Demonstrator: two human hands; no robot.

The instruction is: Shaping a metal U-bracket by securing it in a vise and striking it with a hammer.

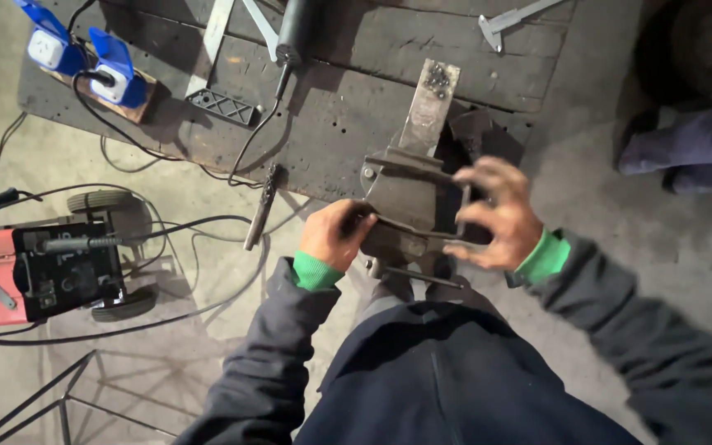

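- The left hand [335, 235] is clenched around one end of a thin, dark bent metal rod [409, 227], which runs across the front of a vise [409, 194] fixed at the near edge of the table [356, 132].
- The right hand [496, 214] has its fingers spread and curled about the rod's other end, just beside the vise; the picture is blurred there, so I cannot tell whether it grips the rod or only touches it.
- The rod looks like stiff steel: light for its length, hard, not fragile, probably a bit slick and rough-edged. I judge it best held near both ends, as the hands sit now, with fingers kept out of the vise's mouth.
- The vise looks heavy and fixed; its handle bar [418, 276] pokes out below, between the hands and the person's body.
- A flat metal bar [430, 107] lies behind the vise, pointing away across the table.
- Farther off on the table: two blue sockets [84, 53], a black power tool [298, 29] with its cord, and a caliper [508, 18].
- On the floor to the left stands a red welding machine [39, 272] on wheels, with cables trailing around it.
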